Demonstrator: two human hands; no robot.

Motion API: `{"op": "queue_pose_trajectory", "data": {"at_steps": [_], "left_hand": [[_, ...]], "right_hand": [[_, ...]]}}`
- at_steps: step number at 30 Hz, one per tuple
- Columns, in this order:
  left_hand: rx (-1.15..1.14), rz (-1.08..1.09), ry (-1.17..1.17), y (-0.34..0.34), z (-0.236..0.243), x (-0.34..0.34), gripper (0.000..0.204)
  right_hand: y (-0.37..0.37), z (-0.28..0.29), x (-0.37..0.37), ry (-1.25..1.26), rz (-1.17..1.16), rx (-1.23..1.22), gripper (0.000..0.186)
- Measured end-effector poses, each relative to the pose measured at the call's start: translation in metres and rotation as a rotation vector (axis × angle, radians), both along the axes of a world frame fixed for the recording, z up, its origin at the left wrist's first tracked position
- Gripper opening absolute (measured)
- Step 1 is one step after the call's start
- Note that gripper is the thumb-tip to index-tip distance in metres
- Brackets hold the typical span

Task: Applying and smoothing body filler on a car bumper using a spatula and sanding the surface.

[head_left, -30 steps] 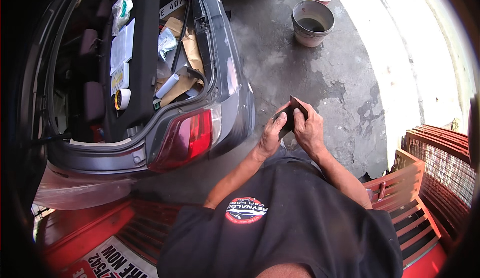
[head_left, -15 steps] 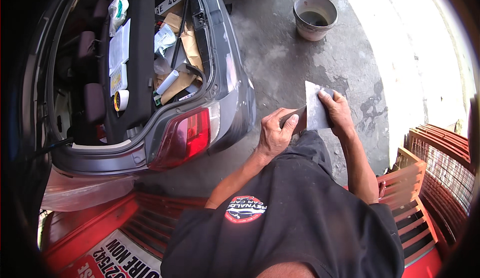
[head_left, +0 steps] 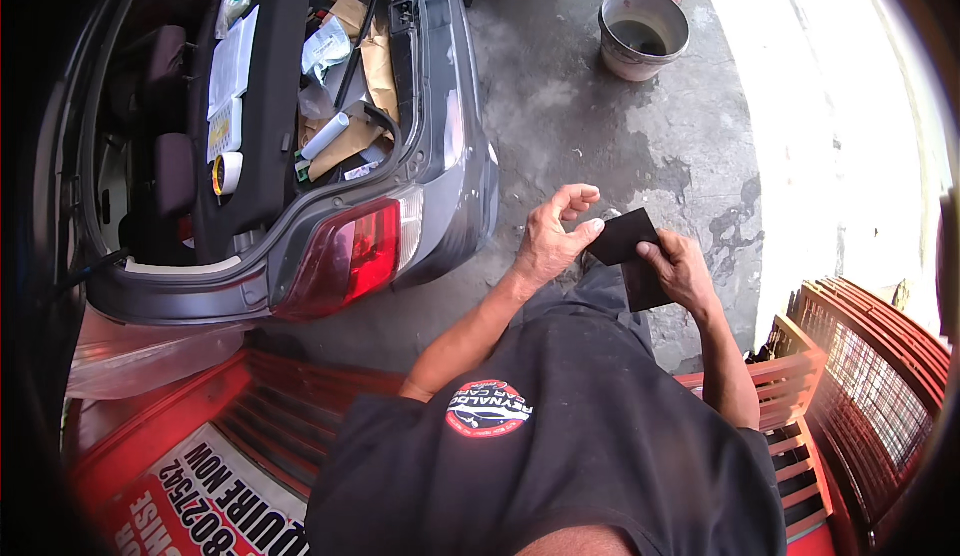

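Observation:
A folded sheet of black sandpaper [head_left: 622,240] is in front of my body, its dark faces showing and one part hanging below the other. My right hand [head_left: 682,274] grips it at the right side, thumb on top and fingers behind. To its left is my left hand [head_left: 558,233], with fingers apart and slightly bent. The left thumb tip is at the sheet's left corner; whether it touches is hard to tell. The sheet's pale back is hidden now.
A grey car [head_left: 455,191] stands on the left with its rear open, paper and wrapped items inside. Two buckets [head_left: 640,61] sit on the concrete floor [head_left: 550,106] ahead. Red slatted metalwork [head_left: 790,386] is at the right, and a printed banner [head_left: 215,486] lies lower left.
The left hand has let go of the sandpaper and its fingers have spread. The sheet has turned from its pale back to its black side, held in the right hand. The view has shifted slightly.

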State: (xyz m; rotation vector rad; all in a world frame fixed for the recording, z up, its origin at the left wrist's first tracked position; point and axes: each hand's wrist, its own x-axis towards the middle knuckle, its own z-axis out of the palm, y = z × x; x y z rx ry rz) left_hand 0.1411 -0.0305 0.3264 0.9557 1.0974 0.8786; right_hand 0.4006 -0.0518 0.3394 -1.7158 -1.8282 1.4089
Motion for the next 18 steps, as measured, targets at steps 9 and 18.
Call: {"op": "queue_pose_trajectory", "data": {"at_steps": [9, 18], "left_hand": [[0.274, -0.004, 0.278, 0.005, 0.007, 0.025, 0.023], [-0.027, -0.196, 0.571, -0.034, -0.056, 0.000, 0.036]], "right_hand": [[0.027, 0.022, 0.005, 0.078, 0.123, 0.128, 0.037], [0.045, -0.030, 0.069, 0.380, -0.529, 0.021, 0.031]]}}
